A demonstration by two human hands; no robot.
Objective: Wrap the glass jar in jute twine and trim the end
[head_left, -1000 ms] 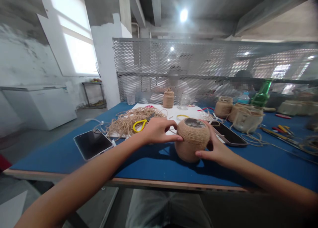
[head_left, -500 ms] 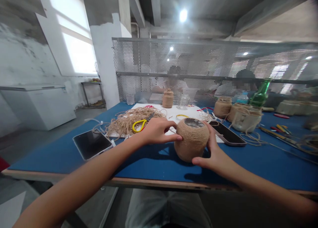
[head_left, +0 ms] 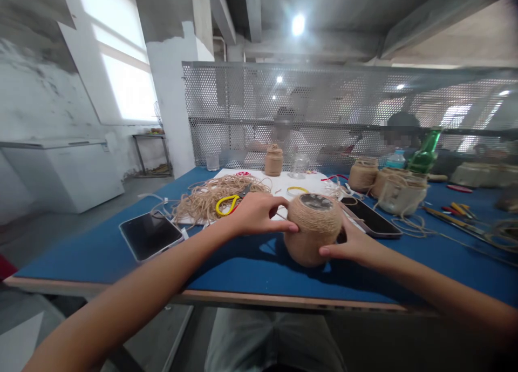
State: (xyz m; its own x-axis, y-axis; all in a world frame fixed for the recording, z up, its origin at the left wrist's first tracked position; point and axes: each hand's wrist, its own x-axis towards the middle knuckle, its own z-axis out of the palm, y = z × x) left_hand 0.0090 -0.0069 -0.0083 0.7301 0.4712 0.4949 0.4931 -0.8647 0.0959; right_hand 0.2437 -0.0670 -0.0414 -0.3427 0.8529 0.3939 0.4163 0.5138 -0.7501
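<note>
The right hand (head_left: 356, 243) clasps the wrapped jar (head_left: 309, 245); left hand (head_left: 257, 212) touches its left, grip unclear; winding seems underway, next needing even tension.

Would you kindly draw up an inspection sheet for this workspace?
Surface: blue table, with a white sheet partly covered.
Work in hand: jar wrapped in twine.
Clutter: twine pile with scissors beside the left hand; left phone, right phone; green bottle and other jars at the right.
Hands: left thumb against the jar; right hand holding its right side.
Cables: nothing clearly seen.
Surroundings: mesh partition behind the table, people visible through it; ceiling light lit.
</note>
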